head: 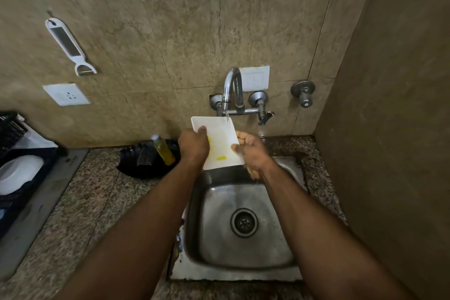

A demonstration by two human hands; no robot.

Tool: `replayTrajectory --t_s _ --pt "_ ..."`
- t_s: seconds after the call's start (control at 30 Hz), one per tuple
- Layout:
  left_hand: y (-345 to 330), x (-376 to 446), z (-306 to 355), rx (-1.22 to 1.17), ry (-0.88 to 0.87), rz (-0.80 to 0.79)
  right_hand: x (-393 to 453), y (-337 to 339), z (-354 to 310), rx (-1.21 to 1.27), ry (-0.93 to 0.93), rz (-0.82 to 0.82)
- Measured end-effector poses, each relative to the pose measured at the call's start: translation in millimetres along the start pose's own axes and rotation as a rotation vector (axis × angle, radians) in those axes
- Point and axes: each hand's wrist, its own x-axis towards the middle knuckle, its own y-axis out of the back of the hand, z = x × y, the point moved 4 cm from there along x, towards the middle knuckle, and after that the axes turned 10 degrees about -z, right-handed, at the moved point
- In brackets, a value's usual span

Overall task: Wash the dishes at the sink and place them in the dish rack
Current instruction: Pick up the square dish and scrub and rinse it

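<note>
A white rectangular plate (220,137) with yellow smears is held tilted above the back of the steel sink (202,226). My left hand (193,146) grips its left edge. My right hand (252,151) grips its right edge, with something yellowish, perhaps a sponge, tucked under the palm. Water runs from the tap (232,87) onto the plate's top right corner. A dark dish rack (14,168) at the far left holds a white bowl (18,174).
A bottle of yellow dish liquid (163,150) and a dark scrub pad lie in a black tray (146,161) left of the sink. A peeler (69,46) hangs on the wall. A tiled side wall (389,129) closes the right. Speckled granite counter (97,202) surrounds the sink.
</note>
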Motion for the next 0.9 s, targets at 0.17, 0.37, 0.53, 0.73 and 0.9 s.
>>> replayTrajectory --t_s 0.17,0.37,0.53,0.73,0.9 --pt "-10 -9 3 0.031 -0.067 0.002 5 3 -1 -0.159 0.034 0.359" --pt "10 2 1 0.024 -0.044 0.08 -3 -8 -12 0.149 0.038 -0.138" --pt "4 1 -3 -0.018 -0.025 0.121 0 -7 -5 -0.132 0.033 0.279" --pt "8 4 5 -0.056 -0.058 0.193 2 -15 -8 0.168 0.026 0.059" --pt "4 3 1 -0.06 -0.086 0.212 -1 -10 -1 0.161 0.02 0.139"
